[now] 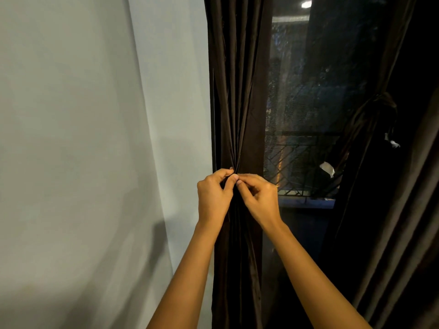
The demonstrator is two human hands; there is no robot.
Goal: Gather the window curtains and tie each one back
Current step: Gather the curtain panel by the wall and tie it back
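Note:
A dark brown curtain (pixel 235 91) hangs at the window's left edge, pinched into a narrow bunch at mid height. My left hand (pixel 213 193) and my right hand (pixel 257 198) meet at that bunch, fingertips touching, both gripping a thin dark tie that is mostly hidden by my fingers. At the right side a second dark curtain (pixel 370 210) is gathered and held by a knotted tie-back (pixel 380 103).
A pale grey wall (pixel 95 138) fills the left half. The dark window pane (pixel 301 91) with a mesh screen shows a metal railing (pixel 304 162) outside. More dark curtain folds (pixel 408 233) hang at the far right.

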